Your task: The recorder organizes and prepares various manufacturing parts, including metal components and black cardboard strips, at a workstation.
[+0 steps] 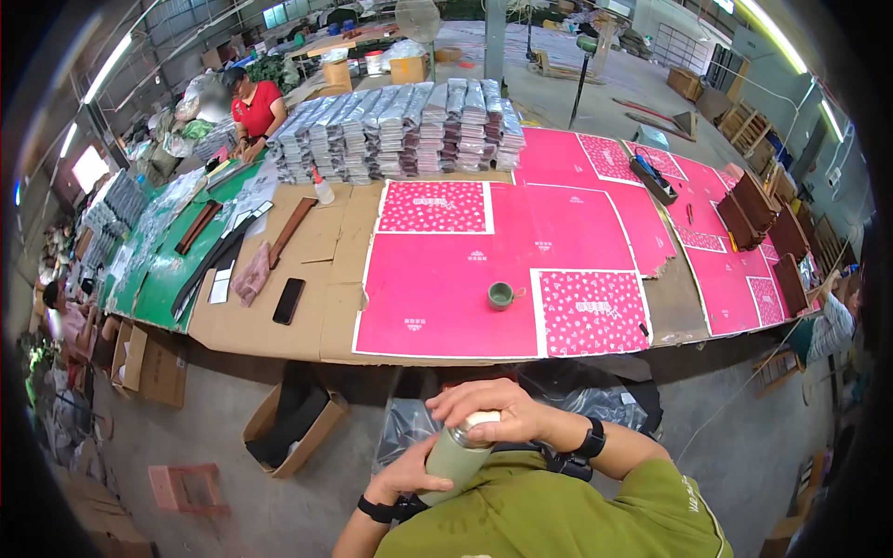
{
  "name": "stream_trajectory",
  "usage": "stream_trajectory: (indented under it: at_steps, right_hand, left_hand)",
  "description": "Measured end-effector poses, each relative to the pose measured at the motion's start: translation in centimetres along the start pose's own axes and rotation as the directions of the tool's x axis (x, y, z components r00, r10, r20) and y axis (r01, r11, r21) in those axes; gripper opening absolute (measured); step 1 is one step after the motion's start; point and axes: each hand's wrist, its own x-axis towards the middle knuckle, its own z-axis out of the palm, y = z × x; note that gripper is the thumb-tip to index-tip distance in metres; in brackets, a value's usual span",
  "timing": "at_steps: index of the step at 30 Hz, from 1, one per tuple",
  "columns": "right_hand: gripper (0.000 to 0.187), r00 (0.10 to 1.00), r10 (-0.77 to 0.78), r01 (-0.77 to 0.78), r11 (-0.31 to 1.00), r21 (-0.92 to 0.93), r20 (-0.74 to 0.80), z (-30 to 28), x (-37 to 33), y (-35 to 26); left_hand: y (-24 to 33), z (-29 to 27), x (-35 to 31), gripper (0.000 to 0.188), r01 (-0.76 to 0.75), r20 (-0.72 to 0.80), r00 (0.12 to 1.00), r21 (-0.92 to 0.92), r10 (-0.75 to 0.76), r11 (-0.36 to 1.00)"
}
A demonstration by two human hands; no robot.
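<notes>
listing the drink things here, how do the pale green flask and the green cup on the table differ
The flask is tall and narrow; the cup is short and squat. The left hand grips the flask; the cup rests on a pink sheet. The flask has a pale lid under the right hand; the cup is open-topped. Both are green.

Left hand around green bottle, right hand on pale cap; phone, green cup on covered table.
</notes>
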Motion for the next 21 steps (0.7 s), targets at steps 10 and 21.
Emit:
stream_trajectory:
  at_steps: [10,21]
  right_hand:
    - [0.015,0.959,0.092,-0.129,0.984,-0.124,-0.267,0.6,-0.4,0.8]
    - [0.019,0.922,0.238,-0.328,0.899,-0.29,-0.304,-1.0,-0.8,0.6]
  left_hand:
    - [1.7,3.9,1.6,0.083,-0.052,-0.389,0.902,0.328,0.185,0.943]
    - [1.9,4.3,3.5,0.085,0.09,-0.492,0.733,0.754,0.47,0.651]
